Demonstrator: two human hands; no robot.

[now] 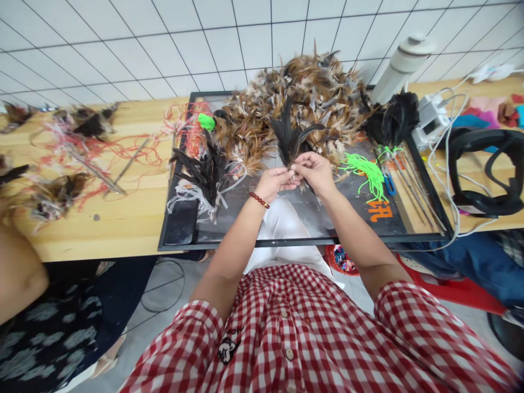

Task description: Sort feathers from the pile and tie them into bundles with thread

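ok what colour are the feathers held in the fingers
Mostly black; the held feathers show best in the head view.

Sleek black feathers [287, 134], rough feather pile [321, 101], smooth wooden table [131, 229], smooth wall tiles [254, 50]

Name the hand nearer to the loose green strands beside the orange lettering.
Right. The right hand is just left of the loose green strands, not touching them; the left hand is farther left. Both are at the base of a dark feather bunch.
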